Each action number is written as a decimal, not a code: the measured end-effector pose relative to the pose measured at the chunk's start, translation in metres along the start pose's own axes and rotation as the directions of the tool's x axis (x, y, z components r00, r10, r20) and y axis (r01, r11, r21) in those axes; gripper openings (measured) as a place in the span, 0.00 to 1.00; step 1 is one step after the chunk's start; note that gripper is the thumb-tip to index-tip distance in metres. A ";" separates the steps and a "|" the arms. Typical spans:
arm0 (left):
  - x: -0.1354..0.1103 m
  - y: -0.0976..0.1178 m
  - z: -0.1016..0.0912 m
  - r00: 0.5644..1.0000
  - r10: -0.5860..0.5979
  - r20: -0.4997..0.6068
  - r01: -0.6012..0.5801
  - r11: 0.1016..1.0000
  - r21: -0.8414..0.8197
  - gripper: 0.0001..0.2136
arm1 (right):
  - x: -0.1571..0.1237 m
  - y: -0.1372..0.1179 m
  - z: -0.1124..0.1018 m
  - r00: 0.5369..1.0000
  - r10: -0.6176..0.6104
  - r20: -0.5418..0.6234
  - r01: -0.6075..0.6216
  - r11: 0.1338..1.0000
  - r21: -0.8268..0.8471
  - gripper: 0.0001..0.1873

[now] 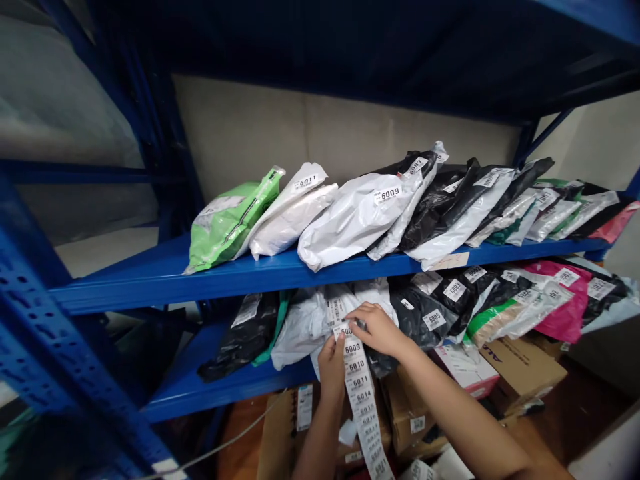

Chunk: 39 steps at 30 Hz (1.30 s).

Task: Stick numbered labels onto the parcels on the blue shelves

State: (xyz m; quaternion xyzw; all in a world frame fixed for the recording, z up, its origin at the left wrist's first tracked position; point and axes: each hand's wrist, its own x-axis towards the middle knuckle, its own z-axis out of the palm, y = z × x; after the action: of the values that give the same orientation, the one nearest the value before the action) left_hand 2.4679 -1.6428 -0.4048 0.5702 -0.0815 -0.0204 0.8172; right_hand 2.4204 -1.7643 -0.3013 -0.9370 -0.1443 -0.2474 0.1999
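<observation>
Label strip [357, 382] hangs in front of the lower shelf [220, 395], its upper end against the view of a pale grey parcel [303, 320], its tail running down before the cardboard boxes [523, 373] and out at the bottom of the picture. Numbers legible down it: 6009, 6010, 6011, 6014, 6015; print smaller and softer below.

Left hand [332, 363]: pinching the strip near its top, thumb laid over the left edge, fingers mostly hidden. Right hand [377, 327]: reaches in from the right, fingers bent and drawn in at the topmost label, partly covering its number. Whether these fingertips grip the label or only touch it, cannot tell.

Upper shelf [225, 288], blue: green parcel [235, 223] at the left, then white parcel marked 6011 [280, 213], then larger white parcel marked 6009 [350, 217], with dark and white parcels leaning together further right.

Lower shelf: black parcel [245, 343] left of the hands; dark parcel marked 6005 [417, 317] just right of them; bright pink parcel [563, 300] well along to the right.
</observation>
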 end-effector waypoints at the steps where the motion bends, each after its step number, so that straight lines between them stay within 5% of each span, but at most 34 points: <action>1: 0.000 0.000 0.001 1.000 -0.018 0.019 0.018 1.000 -0.015 0.19 | -0.001 0.003 0.001 1.000 0.012 -0.015 -0.012 1.000 0.027 0.07; 13: 0.007 -0.002 0.021 0.991 -0.130 -0.025 0.128 0.989 -0.072 0.22 | -0.003 0.005 0.014 0.984 0.091 -0.150 -0.094 0.996 -0.011 0.06; 19: 0.002 -0.002 0.026 0.975 -0.167 -0.147 0.154 0.983 -0.097 0.21 | 0.001 0.003 0.013 0.985 0.149 -0.088 -0.161 0.974 -0.157 0.05; 27: -0.010 -0.006 0.033 0.967 -0.191 -0.167 0.171 0.977 -0.123 0.20 | 0.006 0.004 0.009 0.967 0.254 -0.019 -0.251 0.939 -0.236 0.07; 39: -0.025 -0.004 0.026 0.964 -0.265 0.023 0.266 0.953 -0.144 0.24 | 0.010 0.001 0.007 0.951 0.308 0.007 -0.292 0.907 -0.303 0.09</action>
State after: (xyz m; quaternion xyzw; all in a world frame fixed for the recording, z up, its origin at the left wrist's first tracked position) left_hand 2.4390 -1.6653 -0.4025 0.5147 -0.0036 -0.1368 0.8464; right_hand 2.4320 -1.7608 -0.3017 -0.9738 0.0349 -0.2070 0.0877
